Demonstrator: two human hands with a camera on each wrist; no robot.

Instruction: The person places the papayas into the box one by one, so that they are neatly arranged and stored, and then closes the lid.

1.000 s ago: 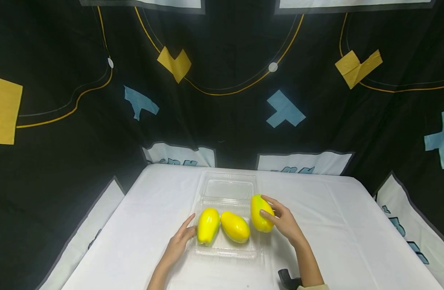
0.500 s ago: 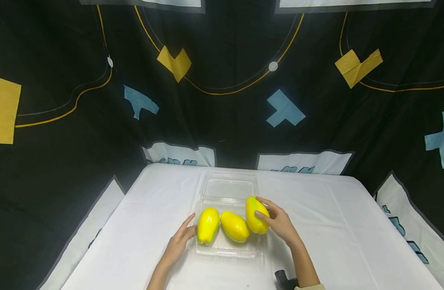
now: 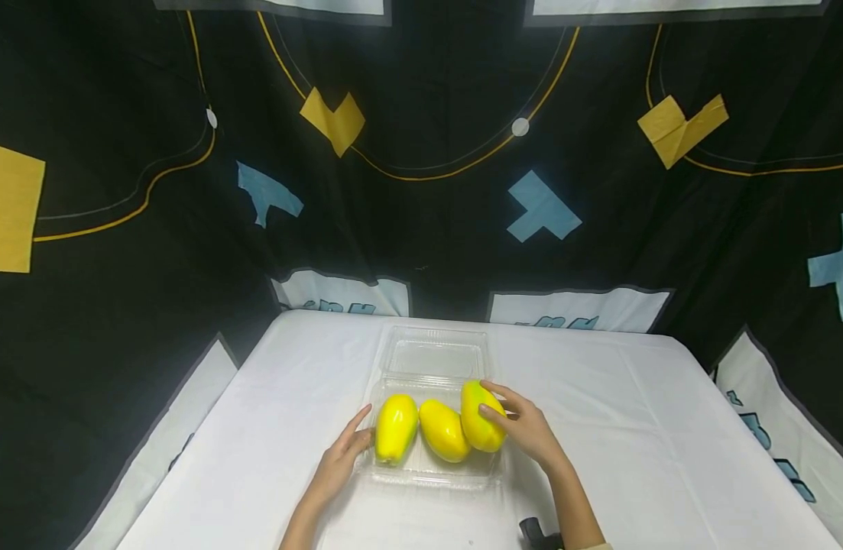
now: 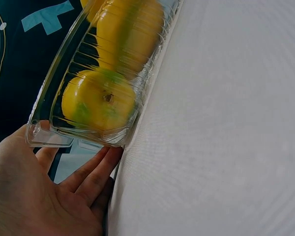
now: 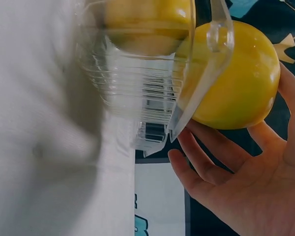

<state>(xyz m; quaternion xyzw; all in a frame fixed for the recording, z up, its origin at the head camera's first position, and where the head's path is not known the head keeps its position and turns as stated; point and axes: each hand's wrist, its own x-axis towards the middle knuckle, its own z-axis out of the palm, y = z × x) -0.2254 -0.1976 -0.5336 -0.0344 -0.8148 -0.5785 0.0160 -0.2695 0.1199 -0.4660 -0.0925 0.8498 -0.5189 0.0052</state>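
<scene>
A clear plastic clamshell container (image 3: 428, 475) lies with its lid (image 3: 435, 355) folded back. Two glossy yellow papayas, a left papaya (image 3: 397, 428) and a middle papaya (image 3: 445, 431), sit in its base. At the right side of the base, my right hand (image 3: 527, 428) grips a third papaya (image 3: 481, 416) with thumb and fingers. The right wrist view shows this held papaya (image 5: 241, 73) raised above the container's rim (image 5: 201, 98), tilted. My left hand (image 3: 342, 454) touches the container's left side, and its fairly straight fingers (image 4: 91, 179) rest by the lower wall in the left wrist view.
White cloth covers the table (image 3: 600, 397). A dark object (image 3: 538, 532) shows beside my right forearm at the lower edge. Behind the table hangs a black curtain (image 3: 421, 229) with yellow and blue patches.
My right hand has moved left and slightly down with its papaya, from beside the container to over its right part, close against the middle papaya. My left hand stays put.
</scene>
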